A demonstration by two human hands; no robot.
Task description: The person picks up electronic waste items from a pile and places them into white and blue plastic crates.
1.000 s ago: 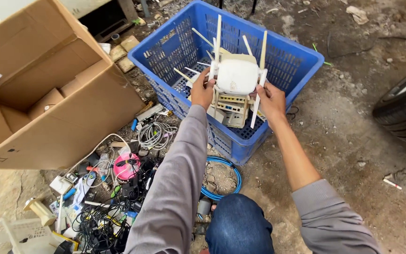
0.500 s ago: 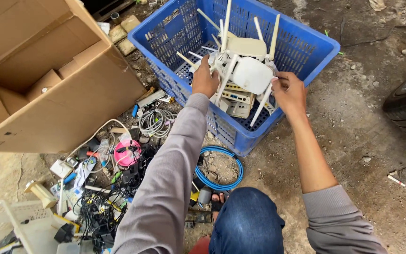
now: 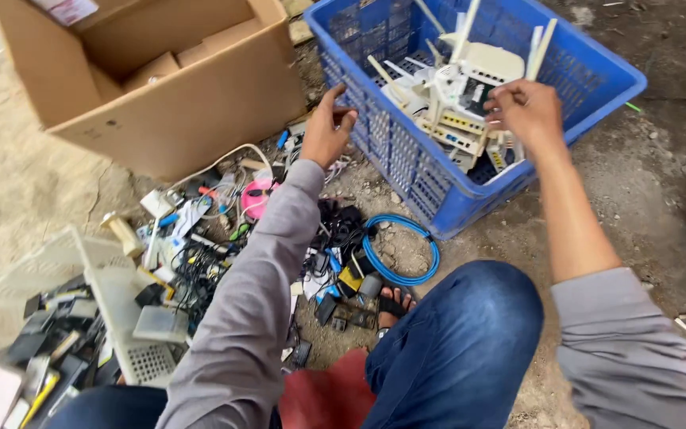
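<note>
The right hand (image 3: 524,111) hovered over the far-right blue crate (image 3: 597,75), fingers loosely curled and touching the topmost white router (image 3: 482,67) without gripping it; the router lay on a heap of others inside the crate, antennas sticking up at odd angles. The left hand (image 3: 325,131) was released and empty, fingers half bent, just outside the crate's near-left wall, above the tangle of cables (image 3: 200,238) on the ground. To settle the router well, it seemed best to lay it flat and fold or turn its antennas inward, so none caught on the crate's mesh or stuck out over the rim. A cardboard box (image 3: 168,87) stood at far left, and a blue cable coil (image 3: 398,250) lay near the knee.
</note>
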